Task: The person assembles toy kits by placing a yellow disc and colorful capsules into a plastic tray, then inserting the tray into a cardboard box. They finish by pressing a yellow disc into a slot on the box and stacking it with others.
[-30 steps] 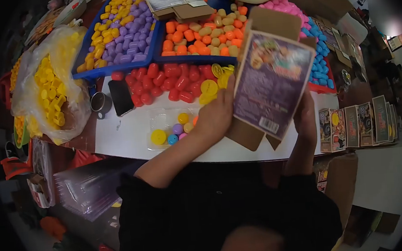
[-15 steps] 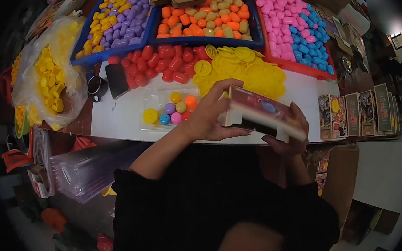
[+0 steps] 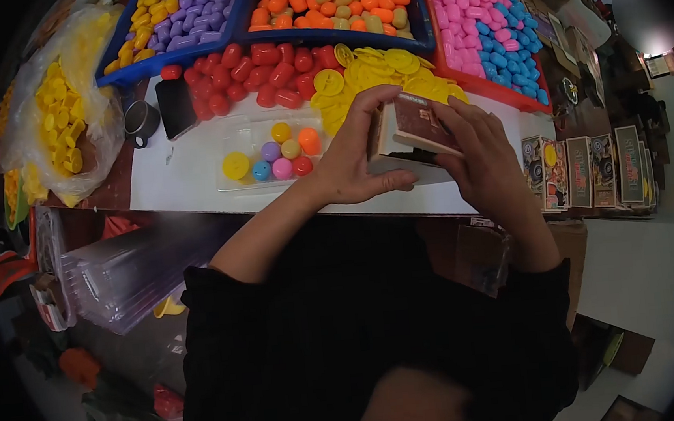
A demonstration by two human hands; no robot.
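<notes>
My left hand (image 3: 353, 160) grips the left side of a small printed cardboard box (image 3: 420, 118), its thumb along the lower edge. My right hand (image 3: 478, 145) lies over the box's right side with its fingers on the printed face. A dark gap shows along the box's near side; what is inside cannot be made out. To the left of my left hand, a clear plastic tray (image 3: 228, 133) holds a yellow disc (image 3: 236, 166) and several small coloured capsules (image 3: 283, 168). Behind the box spreads a pile of yellow discs (image 3: 377, 70).
Red capsules (image 3: 251, 75) lie behind the tray. Blue bins (image 3: 175, 61) and a red bin (image 3: 494, 97) of capsules line the back. A phone (image 3: 176, 107), a cup (image 3: 140, 120) and a bag of yellow parts (image 3: 61, 121) are left. Upright boxes (image 3: 579, 169) stand at right.
My right hand has moved from the box's lower right corner up onto its printed face. The box has turned in my hands, and the whole view has shifted slightly.
</notes>
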